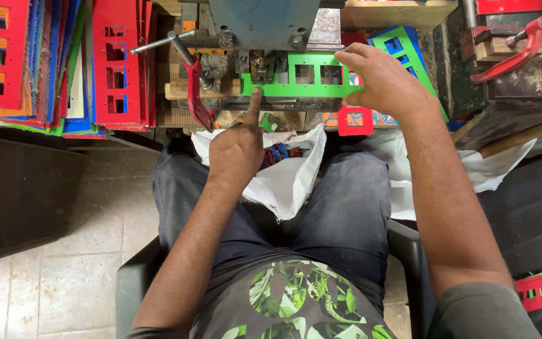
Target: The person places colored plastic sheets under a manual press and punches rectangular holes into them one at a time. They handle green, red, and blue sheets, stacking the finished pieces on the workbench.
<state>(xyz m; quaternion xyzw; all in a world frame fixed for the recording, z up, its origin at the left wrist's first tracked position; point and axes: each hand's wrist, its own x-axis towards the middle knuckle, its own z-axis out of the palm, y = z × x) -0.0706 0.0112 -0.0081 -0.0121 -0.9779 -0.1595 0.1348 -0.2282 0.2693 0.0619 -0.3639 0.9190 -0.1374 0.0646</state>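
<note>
A green plastic plate (296,85) with square cut-outs lies flat on the bed of a blue press machine (265,25). My left hand (238,147) points its forefinger up against the plate's near left edge, the other fingers curled. My right hand (384,81) rests flat on the plate's right end, fingers spread over it. A small red cut-out frame (355,120) lies just below my right hand.
Stacks of red, blue and green cut-out plates (51,63) fill the left. A red clamp (194,88) grips the machine's left side, another red clamp (515,53) sits at right. A white sack (290,179) with coloured offcuts lies on my lap. A small red piece (539,290) lies at lower right.
</note>
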